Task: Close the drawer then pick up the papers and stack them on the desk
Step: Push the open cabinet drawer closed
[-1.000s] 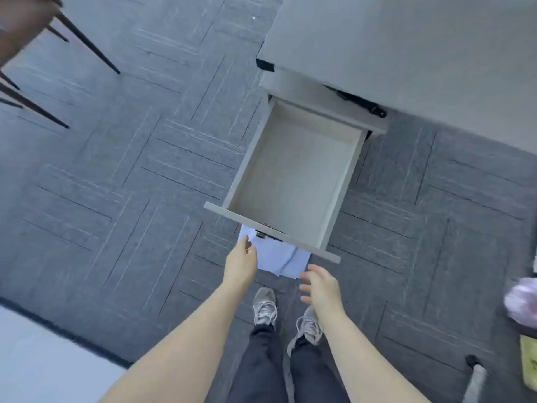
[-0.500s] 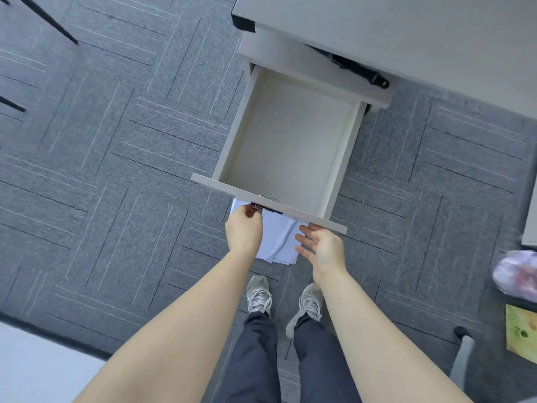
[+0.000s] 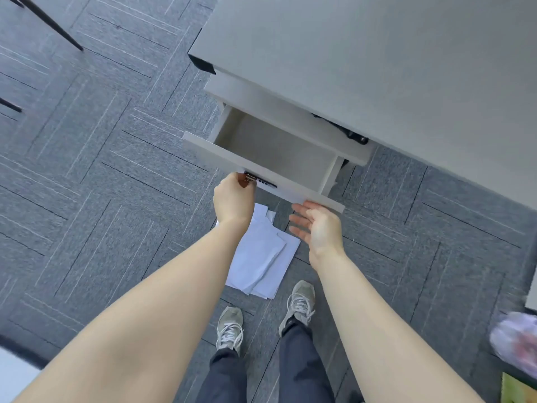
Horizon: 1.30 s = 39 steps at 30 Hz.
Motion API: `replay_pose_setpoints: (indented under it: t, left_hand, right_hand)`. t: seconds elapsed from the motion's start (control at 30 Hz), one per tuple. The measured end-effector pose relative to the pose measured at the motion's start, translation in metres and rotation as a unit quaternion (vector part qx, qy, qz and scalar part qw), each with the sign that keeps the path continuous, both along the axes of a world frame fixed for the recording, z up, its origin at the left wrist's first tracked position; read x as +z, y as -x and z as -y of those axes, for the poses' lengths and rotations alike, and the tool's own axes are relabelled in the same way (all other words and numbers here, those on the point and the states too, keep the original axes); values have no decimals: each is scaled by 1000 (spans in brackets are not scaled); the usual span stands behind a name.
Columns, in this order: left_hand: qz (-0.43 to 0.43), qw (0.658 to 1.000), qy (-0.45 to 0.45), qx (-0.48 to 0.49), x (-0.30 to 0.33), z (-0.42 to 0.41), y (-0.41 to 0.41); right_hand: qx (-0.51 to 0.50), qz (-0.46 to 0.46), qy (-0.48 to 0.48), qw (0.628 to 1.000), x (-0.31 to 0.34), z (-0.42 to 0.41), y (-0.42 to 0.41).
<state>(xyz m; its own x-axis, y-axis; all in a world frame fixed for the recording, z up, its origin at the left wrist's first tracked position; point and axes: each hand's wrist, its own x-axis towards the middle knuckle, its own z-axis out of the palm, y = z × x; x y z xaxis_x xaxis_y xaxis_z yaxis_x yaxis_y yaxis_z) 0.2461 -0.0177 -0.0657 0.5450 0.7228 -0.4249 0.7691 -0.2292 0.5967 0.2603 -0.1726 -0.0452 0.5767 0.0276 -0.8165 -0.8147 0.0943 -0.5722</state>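
A pale grey drawer [image 3: 279, 154] stands partly open under the grey desk [image 3: 377, 68], and its inside is empty. My left hand [image 3: 234, 197] is closed on the metal handle beside the combination lock on the drawer front [image 3: 220, 157]. My right hand [image 3: 318, 225] is flat and open, fingertips against the lower right edge of the drawer front. White papers [image 3: 261, 254] lie loosely overlapped on the carpet below the drawer, between my hands and my shoes; my left forearm hides part of them.
Grey patterned carpet covers the floor. Dark chair legs [image 3: 49, 23] cross the top left corner. A crumpled plastic bag [image 3: 514, 337] and a green item [image 3: 520, 389] sit at the right edge. My two grey shoes [image 3: 300, 303] stand just behind the papers.
The drawer has slid inward and shows less of its inside. My left hand has closed on the handle and my right hand has pressed against the front edge. More of the papers now shows.
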Motion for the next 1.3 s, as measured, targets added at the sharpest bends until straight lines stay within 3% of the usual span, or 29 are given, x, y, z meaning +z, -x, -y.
replay_pose_setpoints:
  t: [0.33,0.83,1.0,1.17,1.3]
  left_hand:
    - [19,997,-71,-31,-10,3,-91]
    - [-34,974,-164,-155,-17,1,-93]
    - [22,992,-30,-120,-27,-13,-91]
    - [-10,989,66,-134,-28,-25,-86]
    - [-39,986,107,-118,-35,-37,-29]
  right_hand:
    - [18,33,-2,999,-11,5,-89]
    - [79,47,4,996,-13,8,-94]
    - [59,38,-17,997,-10,6,-94]
    - [109,57,1,992,-7,7,-80]
    - [109,62,27,992,-1,6,-43]
